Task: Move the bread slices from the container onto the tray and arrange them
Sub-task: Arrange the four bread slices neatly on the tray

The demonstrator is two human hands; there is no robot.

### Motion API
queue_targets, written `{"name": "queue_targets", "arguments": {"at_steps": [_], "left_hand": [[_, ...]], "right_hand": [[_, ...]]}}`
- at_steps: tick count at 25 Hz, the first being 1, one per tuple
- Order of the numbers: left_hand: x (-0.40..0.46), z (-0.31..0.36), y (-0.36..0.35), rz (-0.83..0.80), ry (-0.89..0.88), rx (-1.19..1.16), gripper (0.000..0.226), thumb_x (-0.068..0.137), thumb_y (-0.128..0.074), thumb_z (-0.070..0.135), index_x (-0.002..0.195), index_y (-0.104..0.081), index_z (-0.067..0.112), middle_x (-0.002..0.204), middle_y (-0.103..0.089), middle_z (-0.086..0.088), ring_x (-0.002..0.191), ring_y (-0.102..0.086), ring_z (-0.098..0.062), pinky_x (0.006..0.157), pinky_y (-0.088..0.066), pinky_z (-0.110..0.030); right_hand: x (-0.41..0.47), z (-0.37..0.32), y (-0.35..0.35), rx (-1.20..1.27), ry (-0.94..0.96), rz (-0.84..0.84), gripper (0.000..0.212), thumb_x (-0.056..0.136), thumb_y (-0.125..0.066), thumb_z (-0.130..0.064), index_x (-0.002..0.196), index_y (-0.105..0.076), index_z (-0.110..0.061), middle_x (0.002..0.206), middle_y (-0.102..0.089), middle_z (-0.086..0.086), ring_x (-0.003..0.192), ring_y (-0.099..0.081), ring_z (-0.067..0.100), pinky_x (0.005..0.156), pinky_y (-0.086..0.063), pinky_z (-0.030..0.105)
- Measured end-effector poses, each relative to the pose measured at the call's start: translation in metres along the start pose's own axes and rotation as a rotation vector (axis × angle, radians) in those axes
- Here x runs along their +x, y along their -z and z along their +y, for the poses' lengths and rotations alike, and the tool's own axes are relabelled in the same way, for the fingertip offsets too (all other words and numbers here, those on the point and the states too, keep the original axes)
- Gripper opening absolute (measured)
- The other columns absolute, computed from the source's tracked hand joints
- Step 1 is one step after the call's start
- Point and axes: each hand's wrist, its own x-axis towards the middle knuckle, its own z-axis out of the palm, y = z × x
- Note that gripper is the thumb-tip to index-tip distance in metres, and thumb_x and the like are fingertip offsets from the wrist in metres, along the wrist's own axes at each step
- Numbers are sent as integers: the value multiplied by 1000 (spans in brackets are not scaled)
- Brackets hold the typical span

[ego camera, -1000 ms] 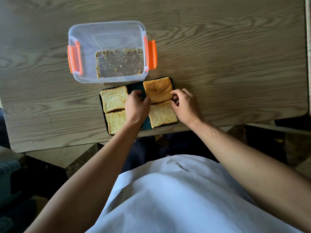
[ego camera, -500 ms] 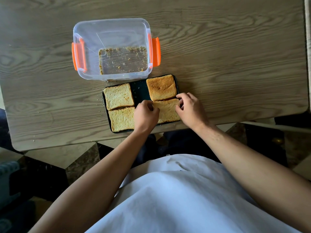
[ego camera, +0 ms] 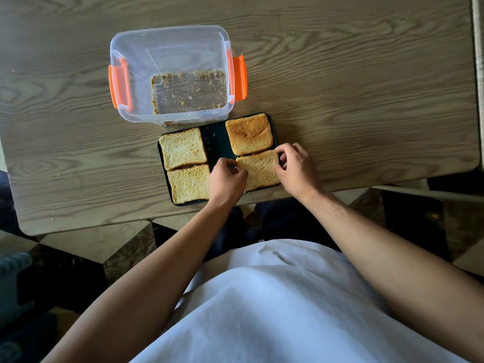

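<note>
Several toasted bread slices lie on a dark green tray (ego camera: 216,142) near the table's front edge. Two slices fill the left side, one at the back (ego camera: 182,148) and one at the front (ego camera: 188,183). A browner slice (ego camera: 249,133) sits at the back right. The front right slice (ego camera: 260,169) is pinched from both sides: my left hand (ego camera: 226,179) grips its left edge and my right hand (ego camera: 297,167) grips its right edge. The clear container (ego camera: 170,74) with orange latches stands just behind the tray and holds only crumbs.
The wooden table (ego camera: 366,87) stretches to the right and back. Crumbs are scattered around the tray and container. The tray's front edge is close to the table's front edge. My white garment fills the lower part of the view.
Both hands moved from the back right slice down to the front right slice and now hold its edges. The camera view shifted slightly.
</note>
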Motion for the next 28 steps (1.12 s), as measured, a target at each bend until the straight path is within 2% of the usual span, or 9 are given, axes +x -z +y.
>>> {"name": "queue_targets", "arguments": {"at_steps": [4, 7, 9, 15, 18, 21, 23, 25, 28], "left_hand": [[1, 1, -2, 67, -152, 116, 48, 85, -64, 18, 129, -49, 11, 123, -53, -10, 101, -55, -23, 82, -42, -28], [8, 6, -2, 46, -202, 152, 53, 84, -61, 14, 135, -48, 13, 130, -48, -10, 114, -54, -26, 91, -44, -32], [9, 7, -4, 3, -243, 214, 51, 85, -59, 15, 135, -49, 11, 131, -48, -12, 118, -52, -30, 98, -45, -37], [14, 4, -1, 21, -245, 184, 49, 85, -61, 15, 133, -54, 9, 129, -53, -12, 117, -53, -30, 99, -46, -39], [10, 5, 4, 37, -310, 218, 54, 85, -61, 14, 137, -49, 8, 130, -52, -16, 120, -49, -33, 102, -44, -43], [3, -4, 19, 117, -506, 420, 56, 83, -62, 14, 137, -48, 6, 132, -52, -19, 123, -45, -37, 103, -42, -49], [2, -19, 33, 143, -665, 651, 58, 85, -61, 18, 139, -46, 5, 144, -46, -22, 136, -37, -42, 111, -34, -56], [4, -33, 48, 65, -717, 860, 58, 91, -55, 26, 145, -42, 10, 158, -31, -21, 148, -21, -40, 118, -21, -58], [15, -48, 62, -14, -743, 1013, 51, 97, -47, 31, 145, -42, 12, 162, -22, -18, 151, -11, -37, 121, -13, -57]], "right_hand": [[2, -7, 0, -65, 95, 20, 38, 81, -70, -4, 118, -63, -6, 119, -57, 14, 97, -61, 29, 74, -49, 30], [3, -15, -4, -202, 220, -11, 44, 78, -69, 0, 122, -62, -2, 134, -54, 12, 117, -52, 31, 95, -48, 36], [3, -16, -8, -276, 253, -58, 44, 78, -70, -2, 121, -63, -2, 141, -50, 11, 125, -46, 32, 101, -46, 42], [8, -21, -13, -226, 226, -29, 45, 76, -74, -9, 118, -63, -2, 127, -57, 15, 114, -51, 34, 94, -51, 47], [14, -30, -14, -232, 283, -23, 51, 73, -73, -4, 122, -60, -1, 127, -55, 17, 120, -49, 35, 98, -48, 46], [14, -42, -16, -241, 328, -56, 55, 75, -73, -2, 127, -56, 0, 136, -51, 21, 131, -43, 37, 109, -41, 46], [10, -54, -21, -275, 378, -94, 58, 81, -73, -14, 134, -52, -3, 144, -46, 21, 140, -36, 39, 116, -33, 48], [8, -64, -27, -371, 421, -188, 61, 89, -64, -30, 143, -45, -9, 157, -34, 16, 148, -22, 37, 121, -22, 50], [12, -65, -35, -562, 507, -296, 58, 95, -55, -34, 147, -41, -12, 165, -18, 12, 152, -8, 34, 124, -9, 51]]}}
